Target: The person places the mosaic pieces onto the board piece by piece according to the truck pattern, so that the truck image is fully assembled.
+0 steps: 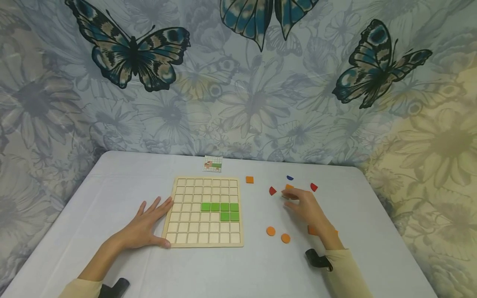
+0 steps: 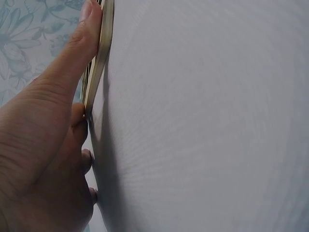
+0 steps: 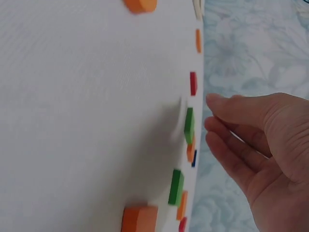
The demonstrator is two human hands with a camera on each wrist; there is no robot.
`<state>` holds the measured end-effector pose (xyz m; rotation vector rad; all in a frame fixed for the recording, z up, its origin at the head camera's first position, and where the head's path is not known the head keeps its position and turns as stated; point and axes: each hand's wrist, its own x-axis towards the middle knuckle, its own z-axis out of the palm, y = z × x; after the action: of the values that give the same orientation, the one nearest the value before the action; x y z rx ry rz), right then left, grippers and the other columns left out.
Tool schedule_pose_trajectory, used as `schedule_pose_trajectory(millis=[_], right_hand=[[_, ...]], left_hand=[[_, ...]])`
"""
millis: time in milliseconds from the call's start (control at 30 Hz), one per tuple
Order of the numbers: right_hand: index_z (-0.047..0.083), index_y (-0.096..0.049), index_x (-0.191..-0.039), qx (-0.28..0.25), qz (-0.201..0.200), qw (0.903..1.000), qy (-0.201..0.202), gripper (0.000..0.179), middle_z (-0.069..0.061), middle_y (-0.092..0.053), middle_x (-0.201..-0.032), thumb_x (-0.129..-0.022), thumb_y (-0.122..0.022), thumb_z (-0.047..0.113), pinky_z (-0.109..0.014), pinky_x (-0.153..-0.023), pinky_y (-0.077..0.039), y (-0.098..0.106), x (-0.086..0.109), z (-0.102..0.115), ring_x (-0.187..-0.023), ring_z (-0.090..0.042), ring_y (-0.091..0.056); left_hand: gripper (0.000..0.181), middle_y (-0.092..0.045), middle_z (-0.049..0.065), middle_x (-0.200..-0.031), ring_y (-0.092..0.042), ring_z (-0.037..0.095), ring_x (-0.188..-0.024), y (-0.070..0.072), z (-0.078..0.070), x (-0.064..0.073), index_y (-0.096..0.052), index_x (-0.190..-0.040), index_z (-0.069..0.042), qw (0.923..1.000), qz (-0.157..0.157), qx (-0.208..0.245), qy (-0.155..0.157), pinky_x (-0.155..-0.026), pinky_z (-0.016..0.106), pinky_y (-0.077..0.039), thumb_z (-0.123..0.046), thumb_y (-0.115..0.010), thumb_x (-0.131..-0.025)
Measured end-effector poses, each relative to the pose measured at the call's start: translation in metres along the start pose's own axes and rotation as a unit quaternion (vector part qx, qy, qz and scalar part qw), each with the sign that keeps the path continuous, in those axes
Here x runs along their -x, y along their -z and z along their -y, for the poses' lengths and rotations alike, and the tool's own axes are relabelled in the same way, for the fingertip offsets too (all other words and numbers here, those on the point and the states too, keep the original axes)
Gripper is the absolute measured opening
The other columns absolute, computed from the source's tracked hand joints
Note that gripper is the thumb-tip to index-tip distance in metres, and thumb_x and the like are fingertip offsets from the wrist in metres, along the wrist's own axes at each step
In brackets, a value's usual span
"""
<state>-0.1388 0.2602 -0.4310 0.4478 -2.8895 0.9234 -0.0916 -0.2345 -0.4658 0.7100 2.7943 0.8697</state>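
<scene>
A wooden grid board (image 1: 184, 179) lies flat on the white table, with several green squares (image 1: 225, 207) set in two of its rows. My left hand (image 1: 143, 227) spreads its fingers along the board's left edge, thumb at the near corner. In the left wrist view the thumb (image 2: 79, 43) lies against the board's side (image 2: 104, 53). To the right of the board, my right hand (image 1: 305, 207) hovers with bent fingers and a gap between thumb and fingertips. It is close to an orange piece (image 1: 289, 187). Green pieces (image 3: 189, 126) show by that hand in the right wrist view, mostly hidden in the head view.
A small pattern card (image 1: 213, 164) lies behind the board. Around the right hand are red wedges (image 1: 273, 191), a blue piece (image 1: 290, 178), an orange square (image 1: 249, 180) and orange discs (image 1: 271, 231). The right forearm partly covers another orange piece (image 1: 312, 230). A butterfly-patterned cloth (image 1: 253, 103) hangs behind the table.
</scene>
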Motion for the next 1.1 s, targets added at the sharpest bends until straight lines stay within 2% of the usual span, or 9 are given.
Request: schedule_pose_trajectory(millis=[267,433,700,900,1100], right_hand=[[-0.001,-0.066,-0.118,0.028,-0.003,0.9983,-0.051,0.035,-0.016,-0.070,-0.113,-0.084,-0.074,-0.001,-0.050,-0.092,-0.053,0.009,0.011,-0.017,-0.103,-0.034,-0.066],[-0.001,-0.065,-0.121,0.025,0.005,0.9981,-0.057,0.037,-0.017,-0.069,-0.115,-0.085,-0.073,0.000,-0.053,-0.094,-0.050,0.017,0.018,-0.027,-0.106,-0.036,-0.064],[-0.004,-0.062,-0.124,0.023,0.011,0.9980,-0.058,0.041,-0.020,-0.066,-0.119,-0.083,-0.072,-0.003,-0.054,-0.093,-0.051,0.028,0.025,-0.040,-0.108,-0.038,-0.063],[-0.004,-0.061,-0.125,0.022,0.014,0.9975,-0.066,0.041,-0.020,-0.066,-0.120,-0.085,-0.070,-0.002,-0.054,-0.093,-0.051,0.028,0.028,-0.045,-0.108,-0.037,-0.063],[-0.005,-0.062,-0.124,0.018,0.013,0.9976,-0.065,0.040,-0.020,-0.066,-0.119,-0.085,-0.070,-0.003,-0.053,-0.092,-0.052,0.025,0.030,-0.047,-0.106,-0.036,-0.063]], left_hand=[[0.123,-0.024,0.017,-0.159,-0.013,0.049,-0.144,-0.003,0.002,0.000,-0.031,-0.152,-0.002,0.9999,-0.009,-0.003,-0.011,-0.112,0.068,0.004,-0.065,-0.080,-0.059],[0.122,-0.026,0.018,-0.159,-0.014,0.050,-0.144,-0.003,0.003,0.000,-0.031,-0.152,-0.002,0.9998,-0.014,-0.004,-0.015,-0.112,0.068,0.003,-0.065,-0.080,-0.059],[0.125,-0.023,0.017,-0.160,-0.011,0.047,-0.146,-0.001,0.002,-0.001,-0.029,-0.153,-0.003,1.0000,0.003,-0.003,0.003,-0.113,0.067,0.005,-0.067,-0.079,-0.059],[0.125,-0.021,0.015,-0.161,-0.009,0.046,-0.147,-0.002,0.004,-0.002,-0.027,-0.154,-0.004,0.9999,0.011,-0.003,0.008,-0.114,0.065,0.006,-0.067,-0.079,-0.059],[0.124,-0.022,0.017,-0.160,-0.011,0.047,-0.146,-0.002,0.003,0.000,-0.029,-0.153,-0.003,1.0000,0.002,-0.001,0.001,-0.113,0.066,0.006,-0.067,-0.079,-0.059]])
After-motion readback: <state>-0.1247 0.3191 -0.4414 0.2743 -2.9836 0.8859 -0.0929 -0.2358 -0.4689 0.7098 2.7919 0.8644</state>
